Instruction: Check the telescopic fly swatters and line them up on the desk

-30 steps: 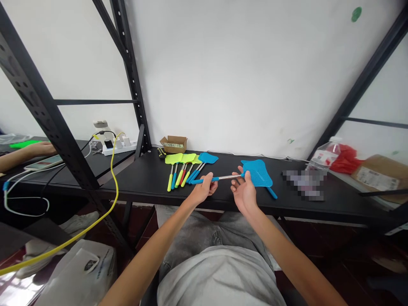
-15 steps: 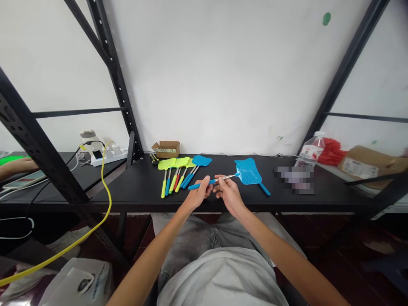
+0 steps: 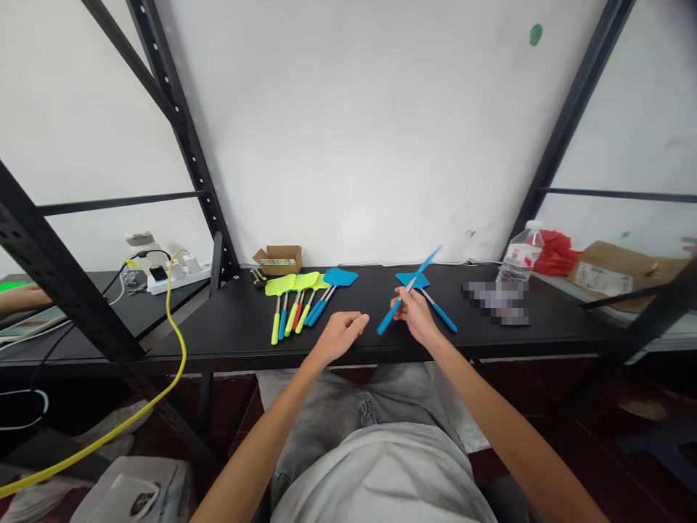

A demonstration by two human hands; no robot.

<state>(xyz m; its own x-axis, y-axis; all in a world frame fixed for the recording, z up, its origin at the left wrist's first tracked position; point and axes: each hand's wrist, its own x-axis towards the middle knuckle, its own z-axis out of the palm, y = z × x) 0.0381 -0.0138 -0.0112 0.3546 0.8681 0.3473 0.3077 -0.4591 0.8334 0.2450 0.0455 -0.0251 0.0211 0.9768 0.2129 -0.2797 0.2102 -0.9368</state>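
My right hand (image 3: 417, 314) is closed on a blue fly swatter (image 3: 390, 317), gripping its metal shaft just above the blue handle. Its head is turned edge-on and points up and to the right. Behind it another blue fly swatter (image 3: 445, 318) lies on the black table (image 3: 218, 319), its head partly covered by the held one. My left hand (image 3: 340, 337) hovers near the table's front edge, fingers curled, with nothing visible in it. To its left lie several fly swatters with yellow-green heads (image 3: 279, 285), beside blue-headed fly swatters (image 3: 340, 277).
An open cardboard box (image 3: 279, 260) stands at the back left, by a black and yellow item (image 3: 258, 277). A water bottle (image 3: 521, 254), red plastic bag (image 3: 557, 253) and brown parcel (image 3: 610, 276) sit right. A yellow cable (image 3: 177, 334) hangs at left; another person's hand (image 3: 25, 297) shows there.
My left hand has let go of the fly swatter's handle and drawn away from it. My right hand has moved right and turned the swatter from flat to edge-on, tilting it up.
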